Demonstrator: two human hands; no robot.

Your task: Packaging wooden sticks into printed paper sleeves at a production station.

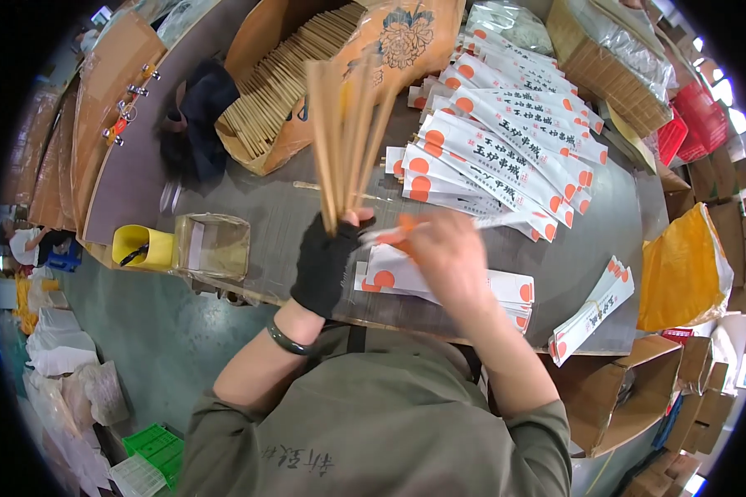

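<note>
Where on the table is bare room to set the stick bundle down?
Bare table lies left of the left hand, between the cardboard box and clear tub; another patch beside the orange bag. White sleeves crowd the middle.

A small packing workshop or factory floor, seen from above a worker's seat. A grey work table (pixel 605 240) is crowded with rows of white paper sleeves (pixel 506 157) printed with orange dots, and an open cardboard box (pixel 273 108) is packed with bare wooden chopsticks. More cartons (pixel 613 389) stand around the table, along with red plastic crates (pixel 692 124), a green crate (pixel 153 447) on the floor, an orange bag (pixel 680 273) and clear plastic sacks (pixel 62 389). The floor (pixel 153 340) is bare painted concrete, greenish and worn. Brown board sheets with metal clips (pixel 112 91) lean at the left.
</note>
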